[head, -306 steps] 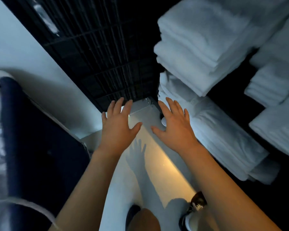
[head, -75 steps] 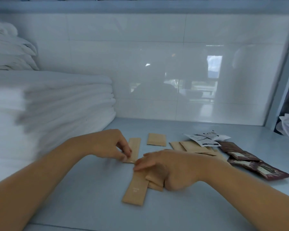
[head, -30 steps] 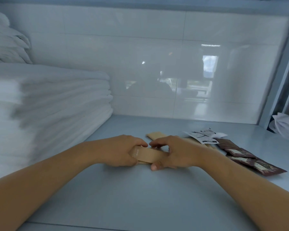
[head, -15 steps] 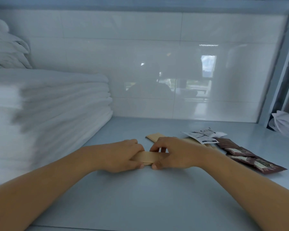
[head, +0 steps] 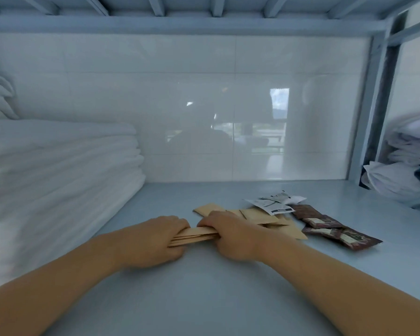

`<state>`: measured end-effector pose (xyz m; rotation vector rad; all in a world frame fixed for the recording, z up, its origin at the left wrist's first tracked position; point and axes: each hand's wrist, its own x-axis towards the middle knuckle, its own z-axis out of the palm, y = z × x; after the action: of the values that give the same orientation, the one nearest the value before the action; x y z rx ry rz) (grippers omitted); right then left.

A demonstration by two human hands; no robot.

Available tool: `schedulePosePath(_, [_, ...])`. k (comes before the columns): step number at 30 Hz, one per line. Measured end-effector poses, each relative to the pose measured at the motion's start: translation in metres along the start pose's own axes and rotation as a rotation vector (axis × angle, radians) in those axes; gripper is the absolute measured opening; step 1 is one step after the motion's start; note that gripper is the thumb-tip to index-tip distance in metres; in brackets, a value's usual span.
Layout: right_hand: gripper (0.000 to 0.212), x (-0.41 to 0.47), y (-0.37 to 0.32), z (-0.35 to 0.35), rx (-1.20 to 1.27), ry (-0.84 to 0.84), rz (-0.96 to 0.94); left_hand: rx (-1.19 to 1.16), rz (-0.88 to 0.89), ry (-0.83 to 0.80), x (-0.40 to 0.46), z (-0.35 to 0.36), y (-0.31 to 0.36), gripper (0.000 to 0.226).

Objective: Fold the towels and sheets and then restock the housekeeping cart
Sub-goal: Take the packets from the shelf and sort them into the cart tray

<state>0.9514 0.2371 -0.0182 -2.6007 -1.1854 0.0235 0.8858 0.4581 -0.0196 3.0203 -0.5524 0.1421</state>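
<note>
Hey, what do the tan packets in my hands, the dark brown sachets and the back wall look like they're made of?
Tan packets: matte kraft-style paper, probably; flat, dull, thin stacked edges.
Dark brown sachets: likely plastic or foil film; faint sheen, printed labels.
Back wall: glazed ceramic tile, apparently; grout lines and a mirror-like window reflection.

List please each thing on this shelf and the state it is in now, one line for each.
Left hand: closed on one end of the tan packets.
Right hand: closed on the other end.
Tan packets: gathered into a bundle, held between both hands.
Loose tan packets: lying flat, overlapping.
White sachets: lying flat, sealed.
Brown sachets: lying in a row, overlapping.
Towels: folded, stacked.
Shelf: holding everything listed.
</note>
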Motion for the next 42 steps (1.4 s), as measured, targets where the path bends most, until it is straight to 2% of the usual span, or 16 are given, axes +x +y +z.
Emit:
schedulePosePath(3, [0.067, 0.002, -0.002, 0.008, 0.066, 0.044, 0.041, 0.056, -0.031, 0.061, 0.002, 0.002, -0.001, 0.017])
schedulePosePath(6, [0.082, 0.004, -0.012, 0.019, 0.173, 0.057, 0.036, 0.132, -0.077, 0.122, 0.003, 0.008, 0.003, 0.006])
schedulePosePath(10, [0.093, 0.009, -0.016, 0.020, 0.264, 0.089, 0.056, 0.188, -0.123, 0.182, 0.007, 0.010, 0.011, 0.017])
schedulePosePath(16, [0.083, -0.013, 0.029, -0.031, 0.085, 0.124, 0.056, 0.248, -0.206, 0.134, 0.020, -0.003, 0.017, 0.008])
schedulePosePath(19, [0.078, -0.023, 0.059, -0.057, -0.046, 0.039, 0.124, 0.272, -0.227, 0.118, 0.043, -0.010, 0.015, 0.009])
schedulePosePath(22, [0.089, -0.027, 0.076, -0.059, -0.104, -0.060, 0.246, 0.251, -0.209, 0.117, 0.078, -0.016, 0.014, 0.009])
schedulePosePath(25, [0.094, -0.030, 0.086, -0.044, -0.164, -0.057, 0.243, 0.137, -0.107, 0.076, 0.107, -0.010, 0.008, 0.019])
schedulePosePath(28, [0.066, -0.031, 0.097, -0.040, -0.120, -0.029, 0.176, -0.034, -0.056, 0.005, 0.120, 0.000, -0.001, 0.049])
schedulePosePath(30, [0.065, -0.033, 0.101, -0.047, -0.084, -0.044, 0.157, -0.071, -0.075, -0.024, 0.124, 0.000, -0.009, 0.057])
schedulePosePath(34, [0.081, -0.031, 0.103, -0.056, -0.193, -0.110, 0.077, -0.024, -0.070, -0.026, 0.128, 0.000, -0.021, 0.030])
schedulePosePath(37, [0.086, -0.034, 0.109, -0.062, -0.152, -0.124, 0.093, -0.033, -0.058, -0.038, 0.123, 0.004, -0.019, 0.017])
schedulePosePath(39, [0.084, -0.037, 0.116, -0.066, -0.095, -0.119, 0.138, -0.058, -0.092, -0.048, 0.120, 0.004, -0.016, 0.024])
schedulePosePath(42, [0.066, -0.037, 0.124, -0.067, -0.089, -0.049, 0.188, -0.021, -0.130, -0.046, 0.119, 0.003, -0.010, 0.041])
